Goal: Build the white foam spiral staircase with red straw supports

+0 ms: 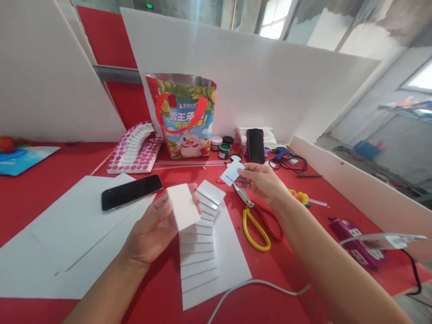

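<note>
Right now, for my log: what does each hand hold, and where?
Left hand: white foam block, by its left edge. Right hand: small white card, by its right edge.

Craft workshop: scissors (255, 219), glue gun (281, 154), foam boards (249, 76).

We see only hands and forearms of person.
Left grip (151, 229): bare hand, broad back, thumb nail short and plain so far as we can tell.
Left forearm (104, 288): bare along all its visible length, down to bottom edge.
Right grip (261, 182): bare hand, slim fingers, knuckles plain, nails too small for us to judge.
Right forearm (330, 261): bare likewise, smooth, widening toward lower right corner.
Rest of body outside our view.
</note>
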Motion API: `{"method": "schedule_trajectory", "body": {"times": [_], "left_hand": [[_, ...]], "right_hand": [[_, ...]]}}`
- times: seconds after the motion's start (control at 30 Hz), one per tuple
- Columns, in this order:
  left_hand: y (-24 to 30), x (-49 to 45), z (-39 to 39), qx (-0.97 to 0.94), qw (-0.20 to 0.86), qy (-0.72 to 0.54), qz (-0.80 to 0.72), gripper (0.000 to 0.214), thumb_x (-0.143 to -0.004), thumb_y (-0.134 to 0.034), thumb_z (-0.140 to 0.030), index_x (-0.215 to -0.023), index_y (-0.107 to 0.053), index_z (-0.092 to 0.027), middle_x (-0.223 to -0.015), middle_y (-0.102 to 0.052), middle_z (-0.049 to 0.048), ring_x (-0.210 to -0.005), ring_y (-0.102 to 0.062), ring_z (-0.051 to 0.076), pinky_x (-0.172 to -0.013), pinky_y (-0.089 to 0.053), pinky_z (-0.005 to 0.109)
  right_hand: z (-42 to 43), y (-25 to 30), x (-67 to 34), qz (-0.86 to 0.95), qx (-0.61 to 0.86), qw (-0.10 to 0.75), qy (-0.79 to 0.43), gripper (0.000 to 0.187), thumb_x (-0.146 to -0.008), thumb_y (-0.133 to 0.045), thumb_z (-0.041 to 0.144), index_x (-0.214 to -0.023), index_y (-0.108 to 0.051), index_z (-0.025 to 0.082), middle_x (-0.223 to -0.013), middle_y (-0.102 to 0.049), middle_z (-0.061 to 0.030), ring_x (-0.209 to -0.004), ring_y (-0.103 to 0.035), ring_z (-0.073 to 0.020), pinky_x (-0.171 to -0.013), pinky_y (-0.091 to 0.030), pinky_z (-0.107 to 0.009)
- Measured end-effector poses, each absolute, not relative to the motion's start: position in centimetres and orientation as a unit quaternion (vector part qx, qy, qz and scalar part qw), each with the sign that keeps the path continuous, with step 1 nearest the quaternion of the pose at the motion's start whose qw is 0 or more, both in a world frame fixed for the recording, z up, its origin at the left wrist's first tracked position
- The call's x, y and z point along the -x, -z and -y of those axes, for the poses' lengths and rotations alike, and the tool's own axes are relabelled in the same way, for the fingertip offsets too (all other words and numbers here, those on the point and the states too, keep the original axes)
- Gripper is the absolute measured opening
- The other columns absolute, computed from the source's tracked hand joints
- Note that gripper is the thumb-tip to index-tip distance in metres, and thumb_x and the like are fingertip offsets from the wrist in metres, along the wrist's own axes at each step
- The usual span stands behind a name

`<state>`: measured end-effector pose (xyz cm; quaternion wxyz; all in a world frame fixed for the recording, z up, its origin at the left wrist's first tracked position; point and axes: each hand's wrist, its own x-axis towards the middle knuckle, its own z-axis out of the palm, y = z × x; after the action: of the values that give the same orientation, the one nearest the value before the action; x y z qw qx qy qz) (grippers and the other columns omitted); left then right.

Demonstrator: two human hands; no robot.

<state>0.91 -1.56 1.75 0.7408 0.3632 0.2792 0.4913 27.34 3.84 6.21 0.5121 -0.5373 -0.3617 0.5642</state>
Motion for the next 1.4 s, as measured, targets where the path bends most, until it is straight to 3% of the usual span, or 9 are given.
{"method": "schedule_trajectory", "body": {"times": [0.13, 0.27, 0.5, 0.67, 0.83, 0.9, 1.03, 1.2, 1.4], "left_hand": [[-2.4, -0.6, 1.1, -0.37, 0.688, -0.531, -0.327, 0.04, -0.081, -0.078, -0.048, -0.111, -0.078, -0.022, -0.11, -0.078, 0.0083, -0.103, -0.071, 0.026, -0.089, -0.058, 0.035], [-5.0, -0.3, -1.4, -0.439, 0.546, -0.57, -0.429, 0.042, -0.077, -0.082, -0.047, -0.109, -0.078, -0.021, -0.104, -0.079, 0.0067, -0.104, -0.069, 0.024, -0.092, -0.055, 0.033], [-5.0, -3.7, -11.1, -0.81, 0.252, -0.267, -0.457, 0.045, -0.08, -0.071, -0.049, -0.111, -0.078, -0.018, -0.109, -0.072, 0.011, -0.098, -0.066, 0.029, -0.091, -0.05, 0.04], [-1.3, -6.4, -14.3, -0.87, 0.223, -0.15, -0.413, 0.039, -0.078, -0.069, -0.043, -0.106, -0.079, -0.018, -0.114, -0.069, 0.0137, -0.107, -0.066, 0.033, -0.098, -0.048, 0.04], [-3.4, -5.7, -12.3, -0.796, 0.291, -0.295, -0.441, 0.045, -0.076, -0.072, -0.054, -0.104, -0.079, -0.02, -0.12, -0.071, 0.0134, -0.117, -0.064, 0.033, -0.107, -0.045, 0.043], [-5.8, -5.0, -9.6, -0.731, 0.369, -0.37, -0.439, 0.041, -0.077, -0.076, -0.051, -0.104, -0.08, -0.02, -0.118, -0.073, 0.0127, -0.111, -0.066, 0.03, -0.099, -0.05, 0.039], [-9.1, -4.2, -2.0, -0.666, 0.605, -0.31, -0.305, 0.057, -0.068, -0.089, -0.036, -0.122, -0.077, -0.024, -0.103, -0.075, 0.0109, -0.085, -0.068, 0.027, -0.071, -0.055, 0.033], [-8.3, -5.0, 4.4, -0.577, 0.661, -0.38, -0.294, 0.046, -0.078, -0.083, -0.027, -0.123, -0.075, -0.034, -0.079, -0.073, 0.0018, -0.076, -0.069, 0.022, -0.074, -0.057, 0.034], [-6.7, -5.3, 6.1, -0.574, 0.609, -0.436, -0.332, 0.034, -0.069, -0.087, -0.038, -0.102, -0.083, -0.028, -0.113, -0.076, 0.0095, -0.104, -0.069, 0.035, -0.083, -0.058, 0.041]], "right_hand": [[-4.1, -6.4, -27.1, 0.383, 0.556, 0.558, -0.482, 0.02, -0.074, -0.084, 0.021, -0.07, -0.066, 0.015, -0.073, -0.072, -0.0035, -0.063, -0.066, -0.0111, -0.062, -0.054, -0.024], [-2.5, -7.9, -27.1, 0.468, 0.556, 0.62, -0.294, 0.015, -0.079, -0.078, 0.026, -0.091, -0.076, 0.017, -0.076, -0.07, 0.0015, -0.067, -0.061, -0.0106, -0.063, -0.05, -0.025], [4.6, -10.8, -28.3, 0.474, 0.552, 0.684, -0.059, 0.01, -0.085, -0.076, 0.027, -0.093, -0.079, 0.023, -0.072, -0.064, 0.0017, -0.061, -0.053, -0.0109, -0.055, -0.041, -0.028], [8.2, -11.8, -30.1, 0.42, 0.578, 0.699, 0.014, 0.009, -0.085, -0.077, 0.029, -0.091, -0.079, 0.023, -0.065, -0.062, 0.0006, -0.056, -0.056, -0.0134, -0.052, -0.042, -0.031], [8.6, -10.1, -29.7, 0.426, 0.572, 0.655, -0.249, 0.014, -0.085, -0.078, 0.034, -0.085, -0.076, 0.021, -0.065, -0.066, -0.001, -0.052, -0.053, -0.0105, -0.046, -0.04, -0.024], [8.2, -9.1, -28.6, 0.381, 0.525, 0.623, -0.437, 0.02, -0.084, -0.078, 0.037, -0.081, -0.074, 0.017, -0.061, -0.064, -0.001, -0.049, -0.049, -0.0086, -0.043, -0.036, -0.021], [7.8, -8.1, -25.5, 0.231, 0.378, 0.562, -0.698, 0.025, -0.08, -0.082, 0.034, -0.073, -0.068, 0.014, -0.066, -0.066, -0.0018, -0.048, -0.044, -0.0047, -0.041, -0.03, -0.017], [9.2, -8.2, -22.8, 0.2, 0.293, 0.499, -0.791, 0.028, -0.085, -0.078, 0.034, -0.071, -0.066, 0.013, -0.054, -0.054, 0.0031, -0.045, -0.038, -0.0035, -0.042, -0.025, -0.017], [11.2, -7.9, -22.9, 0.294, 0.364, 0.407, -0.785, 0.039, -0.086, -0.071, 0.053, -0.074, -0.062, 0.017, -0.06, -0.059, 0.0012, -0.041, -0.035, -0.0044, -0.039, -0.027, -0.02]]}}
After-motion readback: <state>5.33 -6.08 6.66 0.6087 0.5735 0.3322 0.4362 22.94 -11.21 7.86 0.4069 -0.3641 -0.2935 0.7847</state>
